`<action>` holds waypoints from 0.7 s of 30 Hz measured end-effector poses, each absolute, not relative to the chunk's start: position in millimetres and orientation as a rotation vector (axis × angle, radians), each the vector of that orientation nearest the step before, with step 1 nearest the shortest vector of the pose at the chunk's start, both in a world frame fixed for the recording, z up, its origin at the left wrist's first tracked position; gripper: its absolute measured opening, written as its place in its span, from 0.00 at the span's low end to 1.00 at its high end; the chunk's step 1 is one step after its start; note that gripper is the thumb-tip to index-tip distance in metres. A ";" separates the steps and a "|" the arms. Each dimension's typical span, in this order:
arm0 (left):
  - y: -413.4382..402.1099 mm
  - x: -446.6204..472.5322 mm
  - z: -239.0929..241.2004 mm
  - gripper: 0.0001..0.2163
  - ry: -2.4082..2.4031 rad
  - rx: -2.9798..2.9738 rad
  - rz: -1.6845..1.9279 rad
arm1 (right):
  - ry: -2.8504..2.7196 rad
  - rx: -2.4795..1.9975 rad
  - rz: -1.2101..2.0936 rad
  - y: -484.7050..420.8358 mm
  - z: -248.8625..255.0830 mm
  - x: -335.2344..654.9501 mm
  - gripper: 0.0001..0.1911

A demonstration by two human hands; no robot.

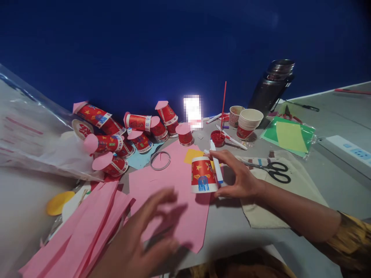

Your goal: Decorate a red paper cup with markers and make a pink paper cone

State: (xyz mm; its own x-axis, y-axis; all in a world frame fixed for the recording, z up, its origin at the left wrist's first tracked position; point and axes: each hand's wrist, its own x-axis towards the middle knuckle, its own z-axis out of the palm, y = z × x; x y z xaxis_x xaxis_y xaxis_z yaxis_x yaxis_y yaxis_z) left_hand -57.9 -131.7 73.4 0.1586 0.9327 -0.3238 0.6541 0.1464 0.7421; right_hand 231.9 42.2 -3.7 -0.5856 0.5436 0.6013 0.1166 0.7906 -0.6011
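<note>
"Fingers of the right hand point(245, 178): what have they got?"

"The red cup point(200, 170), wide rim down, with a white marker point(216, 164) trapped along its right side. They stand about as far apart as the cup is tall: forefinger up on the marker, thumb low by the rim."

"Where is the cup, exactly?"

"Over the right edge of the pink sheet point(143, 183), with orange paper point(191, 155) just beyond it at 11 o'clock. I can't tell whether its rim touches down."

"Why hold it that way?"

"Presumably the side grip leaves the blue scribble point(203, 183) facing the wearer, and the marker fits in the same hand. Cups with pink tops point(142, 141) sit at 10 o'clock, probably to keep most of the sheet uncovered. Scissors point(264, 166) lie at 3 o'clock and nested cups point(249, 121) stand between 1 and 2, likely for the right arm's reach."

"And the pose of the 2 hands?"

"The right forearm point(295, 210) slants in from 4 o'clock, palm turned towards the cup. Between 7 and 8 o'clock the left hand point(135, 237) hangs blurred, fingers half curled, thumb well apart, with nothing in it that I can see."
</note>
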 end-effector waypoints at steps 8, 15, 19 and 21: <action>-22.4 -19.1 43.8 0.46 1.242 1.768 0.768 | -2.109 -0.511 0.739 45.3 -8.2 232.4 0.54; -26.9 -4.9 19.5 0.38 1.209 1.359 0.977 | -2.142 -0.528 0.838 50.5 -9.2 226.4 0.55; -27.6 0.3 16.2 0.41 1.153 1.320 0.984 | -2.157 -0.558 0.866 52.7 -9.6 226.5 0.58; -27.9 0.4 13.5 0.42 1.170 1.316 0.975 | -2.178 -0.533 0.859 54.2 -9.8 227.4 0.59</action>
